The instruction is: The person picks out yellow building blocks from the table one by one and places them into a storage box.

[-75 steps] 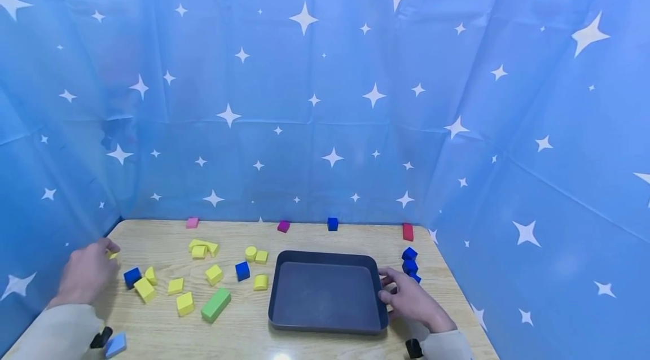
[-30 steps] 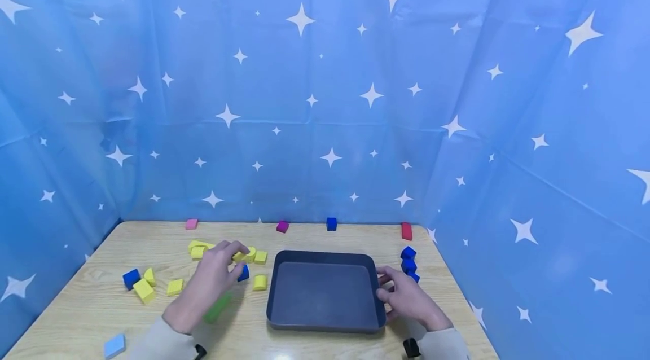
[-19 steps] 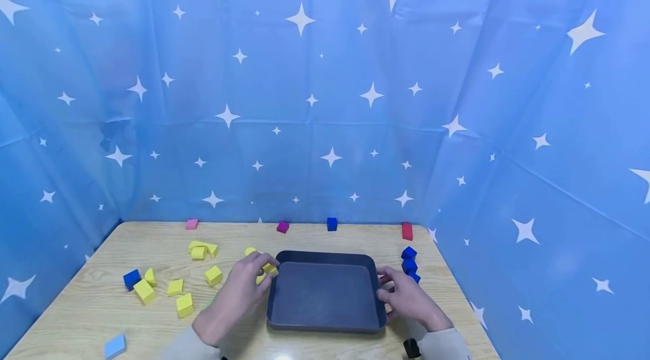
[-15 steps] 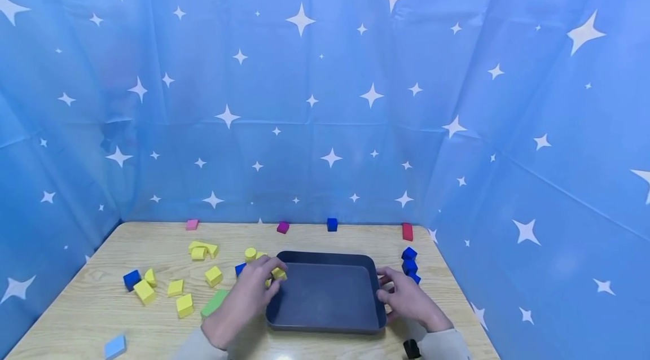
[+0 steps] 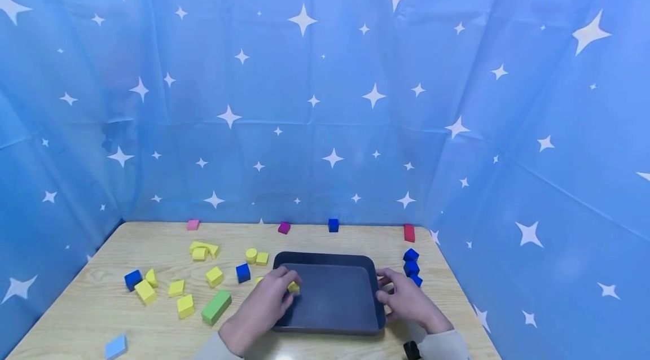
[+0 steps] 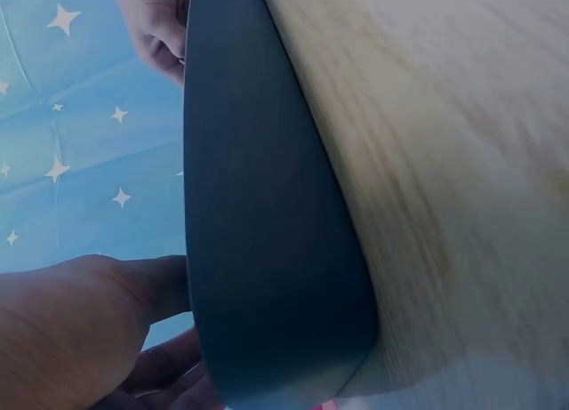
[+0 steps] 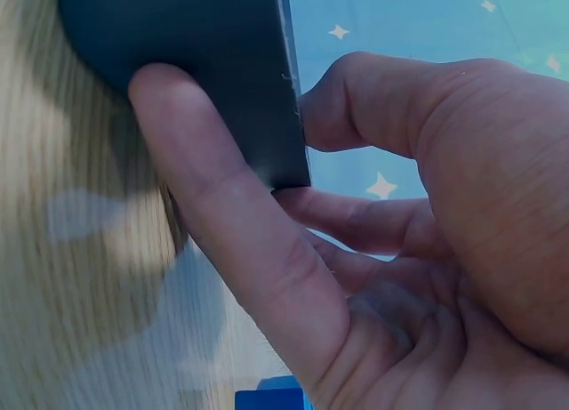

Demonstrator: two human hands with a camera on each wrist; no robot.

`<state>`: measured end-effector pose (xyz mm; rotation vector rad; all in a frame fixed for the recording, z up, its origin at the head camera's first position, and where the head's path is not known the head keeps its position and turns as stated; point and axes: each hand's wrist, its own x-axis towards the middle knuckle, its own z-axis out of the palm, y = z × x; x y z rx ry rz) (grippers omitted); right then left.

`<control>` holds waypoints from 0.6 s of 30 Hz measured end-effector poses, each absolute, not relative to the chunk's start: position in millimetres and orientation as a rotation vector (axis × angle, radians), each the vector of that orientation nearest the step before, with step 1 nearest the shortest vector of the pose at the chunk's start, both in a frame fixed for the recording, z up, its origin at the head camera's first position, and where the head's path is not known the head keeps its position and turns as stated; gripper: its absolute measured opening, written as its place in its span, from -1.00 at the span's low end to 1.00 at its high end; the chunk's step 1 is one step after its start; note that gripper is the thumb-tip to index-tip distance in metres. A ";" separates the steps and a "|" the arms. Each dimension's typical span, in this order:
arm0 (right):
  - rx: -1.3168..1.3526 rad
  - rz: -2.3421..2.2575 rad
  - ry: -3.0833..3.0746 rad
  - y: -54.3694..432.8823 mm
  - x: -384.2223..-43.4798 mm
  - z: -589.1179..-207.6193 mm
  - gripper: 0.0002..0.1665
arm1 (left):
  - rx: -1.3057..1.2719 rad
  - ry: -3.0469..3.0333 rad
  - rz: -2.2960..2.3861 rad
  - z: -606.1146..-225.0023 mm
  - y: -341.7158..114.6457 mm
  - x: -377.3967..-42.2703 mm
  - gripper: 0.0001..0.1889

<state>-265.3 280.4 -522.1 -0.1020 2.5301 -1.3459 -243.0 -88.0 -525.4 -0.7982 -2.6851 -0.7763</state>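
Note:
A dark grey rectangular tray (image 5: pixel 332 301) lies on the table. Over its left part is my left hand (image 5: pixel 264 302), pinching a small yellow block (image 5: pixel 293 287) that the fingers partly hide. In the left wrist view the tray's outer wall (image 6: pixel 258 205) covers the fingertips and the block. At the right side my right hand (image 5: pixel 408 301) holds the tray's edge. The right wrist view shows the thumb (image 7: pixel 356 103) at the rim and a finger (image 7: pixel 222 188) along the outside of the wall.
Several yellow blocks (image 5: pixel 185 306), a green block (image 5: pixel 216 307) and blue cubes (image 5: pixel 243 273) lie left of the tray. A light blue piece (image 5: pixel 116 346) is near the front left. Pink, purple, blue and red blocks (image 5: pixel 409 233) line the back edge; blue cubes (image 5: pixel 411 268) sit at the right.
My left hand has moved from the table's far left, rightward to over the tray, bringing the yellow block. My right hand has stayed at the tray's right edge.

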 end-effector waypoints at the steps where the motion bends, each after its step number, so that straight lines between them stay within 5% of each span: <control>1: -0.106 -1.346 2.531 280.7 -265.0 -522.5 -0.33 | -0.802 -2.700 -0.766 -525.4 -87.7 -242.5 -0.77; 18: -0.118 -1.253 2.702 276.4 -265.2 -520.5 -0.36 | -0.812 -2.809 -0.652 -524.4 -80.8 -240.9 -0.78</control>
